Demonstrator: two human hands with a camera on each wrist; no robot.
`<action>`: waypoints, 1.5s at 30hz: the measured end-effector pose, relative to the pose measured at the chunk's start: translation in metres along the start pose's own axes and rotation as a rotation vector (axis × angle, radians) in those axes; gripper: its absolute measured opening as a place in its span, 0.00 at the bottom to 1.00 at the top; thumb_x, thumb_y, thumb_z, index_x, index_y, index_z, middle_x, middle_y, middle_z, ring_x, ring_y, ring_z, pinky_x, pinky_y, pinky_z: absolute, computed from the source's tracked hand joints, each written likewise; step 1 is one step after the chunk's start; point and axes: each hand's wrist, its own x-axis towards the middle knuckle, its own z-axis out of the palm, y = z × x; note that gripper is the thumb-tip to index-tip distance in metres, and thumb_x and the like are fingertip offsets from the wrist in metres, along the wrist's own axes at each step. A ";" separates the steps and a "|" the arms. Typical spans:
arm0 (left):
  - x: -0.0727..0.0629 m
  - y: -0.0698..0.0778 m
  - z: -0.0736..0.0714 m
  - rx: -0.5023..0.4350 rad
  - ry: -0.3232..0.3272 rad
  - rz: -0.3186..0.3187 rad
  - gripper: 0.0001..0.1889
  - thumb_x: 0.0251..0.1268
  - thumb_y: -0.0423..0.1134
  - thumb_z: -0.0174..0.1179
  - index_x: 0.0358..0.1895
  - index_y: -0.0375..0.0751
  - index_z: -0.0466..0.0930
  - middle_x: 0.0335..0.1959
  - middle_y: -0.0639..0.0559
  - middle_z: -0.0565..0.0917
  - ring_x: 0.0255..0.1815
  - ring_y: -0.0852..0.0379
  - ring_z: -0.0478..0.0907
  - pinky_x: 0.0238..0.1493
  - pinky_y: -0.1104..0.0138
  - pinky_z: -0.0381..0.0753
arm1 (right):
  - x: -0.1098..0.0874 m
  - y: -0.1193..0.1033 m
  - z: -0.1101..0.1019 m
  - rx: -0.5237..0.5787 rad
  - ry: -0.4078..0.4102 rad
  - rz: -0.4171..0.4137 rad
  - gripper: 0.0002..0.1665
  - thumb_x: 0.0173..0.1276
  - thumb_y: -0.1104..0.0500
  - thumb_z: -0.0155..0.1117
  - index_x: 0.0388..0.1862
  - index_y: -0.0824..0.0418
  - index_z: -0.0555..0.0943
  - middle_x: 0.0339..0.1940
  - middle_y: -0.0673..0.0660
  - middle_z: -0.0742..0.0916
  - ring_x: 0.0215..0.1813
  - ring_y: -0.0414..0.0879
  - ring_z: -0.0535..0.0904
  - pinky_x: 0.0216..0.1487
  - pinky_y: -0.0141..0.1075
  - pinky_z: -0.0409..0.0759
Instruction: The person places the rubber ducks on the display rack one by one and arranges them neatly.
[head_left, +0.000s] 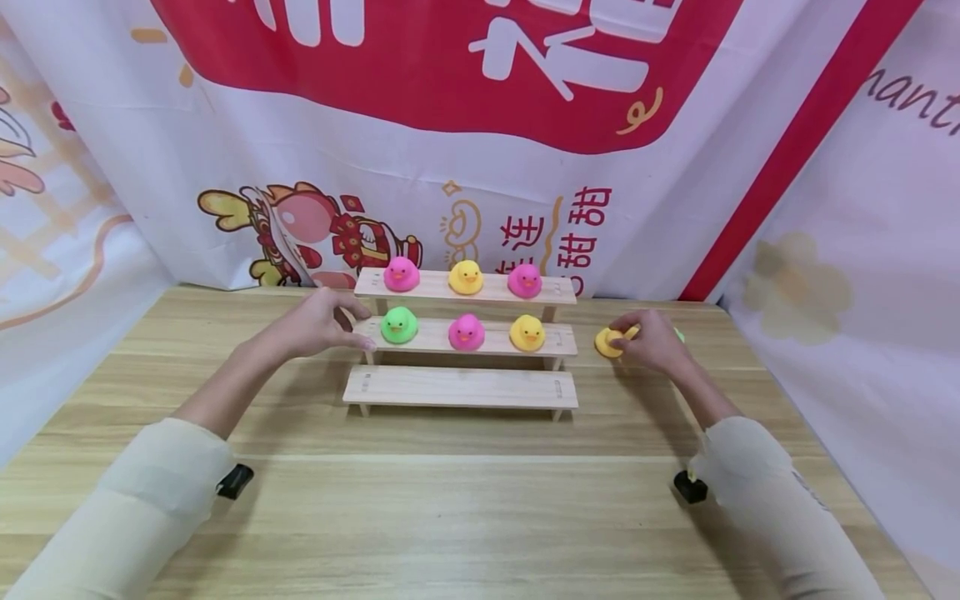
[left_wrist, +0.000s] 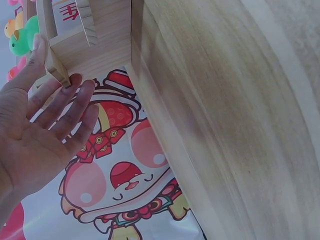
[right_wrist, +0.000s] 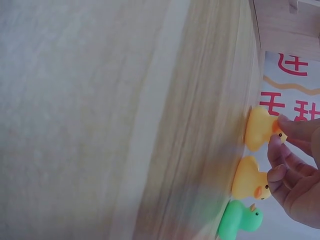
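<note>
A three-step wooden display stand (head_left: 457, 388) stands on the table. My left hand (head_left: 322, 323) grips the left end of its middle step, beside a green toy duck (head_left: 399, 325). In the left wrist view the thumb (left_wrist: 35, 57) lies near that duck and the fingertips reach the board's end. To the right of the stand, my right hand (head_left: 654, 340) pinches a yellow toy duck (right_wrist: 259, 129) by its head, thumb and forefinger on it. Next to it on the table are another yellow duck (right_wrist: 248, 179) and a green duck (right_wrist: 239, 220), both mostly hidden by the hand in the head view.
The top step carries a pink duck (head_left: 401, 274), a yellow duck (head_left: 466, 277) and another pink duck (head_left: 524, 282). On the middle step are also a pink duck (head_left: 467, 332) and a yellow duck (head_left: 527, 333). A printed cloth (head_left: 420, 158) hangs behind the table (head_left: 450, 517).
</note>
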 end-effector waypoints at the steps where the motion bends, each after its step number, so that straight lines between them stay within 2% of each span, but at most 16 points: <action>1: 0.000 0.000 0.000 0.001 0.000 0.000 0.25 0.53 0.39 0.81 0.51 0.26 0.86 0.47 0.37 0.87 0.41 0.47 0.83 0.46 0.59 0.86 | 0.000 0.000 0.000 -0.002 0.000 0.002 0.17 0.69 0.63 0.71 0.53 0.71 0.87 0.49 0.68 0.89 0.44 0.56 0.82 0.45 0.43 0.83; 4: 0.000 0.000 0.000 0.003 0.001 0.000 0.25 0.54 0.39 0.81 0.51 0.26 0.85 0.47 0.37 0.87 0.41 0.47 0.83 0.46 0.57 0.86 | -0.002 -0.003 -0.002 0.007 0.000 0.010 0.18 0.69 0.61 0.72 0.53 0.71 0.87 0.49 0.68 0.88 0.44 0.55 0.82 0.44 0.42 0.83; 11: -0.001 0.002 0.000 -0.001 -0.006 -0.017 0.25 0.55 0.37 0.80 0.52 0.26 0.84 0.48 0.36 0.87 0.41 0.47 0.84 0.48 0.54 0.87 | -0.009 -0.008 -0.008 0.063 0.004 0.032 0.21 0.70 0.59 0.73 0.55 0.72 0.85 0.48 0.68 0.87 0.40 0.55 0.82 0.37 0.33 0.82; 15: -0.001 0.004 -0.001 -0.001 -0.013 -0.023 0.25 0.56 0.38 0.80 0.53 0.25 0.84 0.48 0.35 0.87 0.41 0.47 0.84 0.48 0.54 0.87 | -0.014 -0.011 -0.011 0.097 0.000 0.007 0.21 0.70 0.59 0.73 0.54 0.74 0.85 0.47 0.69 0.87 0.37 0.57 0.84 0.33 0.30 0.83; 21: -0.002 0.006 -0.002 0.003 -0.022 -0.037 0.26 0.56 0.39 0.79 0.54 0.26 0.83 0.49 0.35 0.86 0.41 0.47 0.85 0.49 0.53 0.87 | -0.019 -0.013 -0.012 0.144 0.003 -0.054 0.18 0.69 0.62 0.74 0.49 0.76 0.85 0.44 0.70 0.87 0.36 0.61 0.87 0.29 0.32 0.84; 27: -0.002 0.007 -0.002 0.010 -0.029 -0.041 0.27 0.57 0.40 0.79 0.54 0.26 0.83 0.50 0.35 0.86 0.42 0.47 0.84 0.50 0.52 0.86 | -0.024 -0.016 -0.014 0.148 0.014 -0.118 0.14 0.67 0.64 0.75 0.44 0.74 0.86 0.40 0.68 0.88 0.34 0.61 0.88 0.28 0.30 0.83; 40: -0.002 0.008 -0.003 0.024 -0.039 -0.047 0.28 0.57 0.43 0.79 0.54 0.27 0.84 0.50 0.36 0.86 0.43 0.46 0.84 0.50 0.52 0.86 | -0.036 -0.033 -0.026 0.221 -0.003 -0.143 0.16 0.65 0.62 0.77 0.45 0.73 0.86 0.41 0.66 0.87 0.34 0.57 0.87 0.32 0.31 0.86; 45: -0.003 0.009 -0.003 0.027 -0.037 -0.052 0.27 0.57 0.43 0.79 0.54 0.28 0.84 0.50 0.36 0.86 0.43 0.46 0.84 0.51 0.52 0.86 | -0.043 -0.039 -0.028 0.215 -0.023 -0.166 0.15 0.64 0.59 0.79 0.44 0.68 0.89 0.40 0.63 0.88 0.33 0.54 0.86 0.34 0.32 0.87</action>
